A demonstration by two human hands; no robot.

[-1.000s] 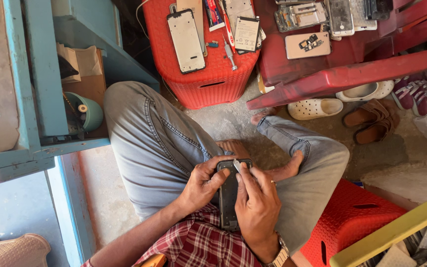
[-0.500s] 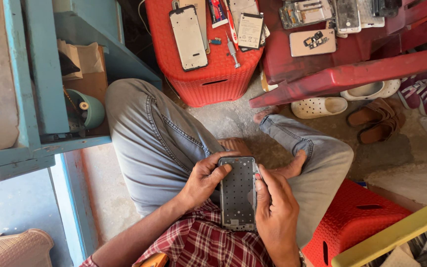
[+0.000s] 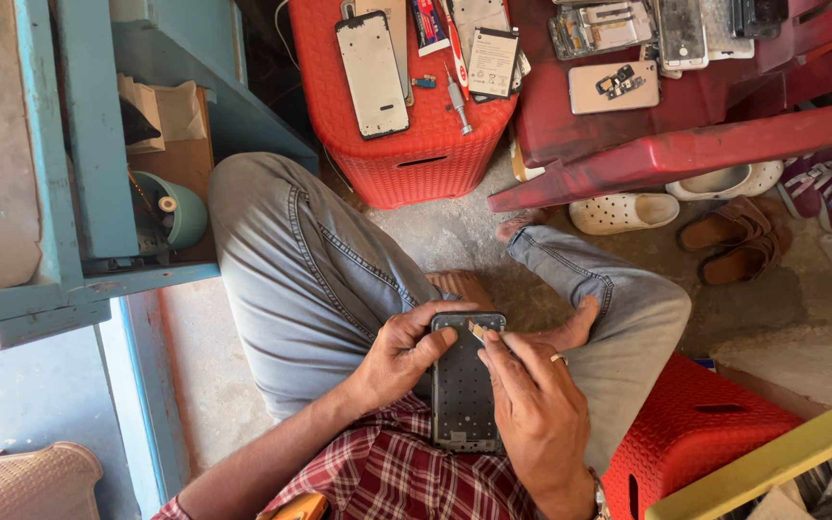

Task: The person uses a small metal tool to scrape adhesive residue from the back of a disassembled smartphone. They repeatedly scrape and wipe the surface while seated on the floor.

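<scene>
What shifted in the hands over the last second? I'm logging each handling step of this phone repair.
The dark phone frame, edge-on and mostly hidden a second ago, was turned flat so its dotted inner face shows. The right hand now presses a small pale piece at its top corner. The left hand kept its grip; the red stool and its parts stayed put.

I sit with my legs crossed in blue jeans. My left hand holds a dark phone frame by its side, flat over my lap. My right hand pinches a small tan bit against the top of the frame. A ring is on one finger. In front of me stands a red stool with a phone screen and a screwdriver on top. White sandals lie on the floor.
</scene>
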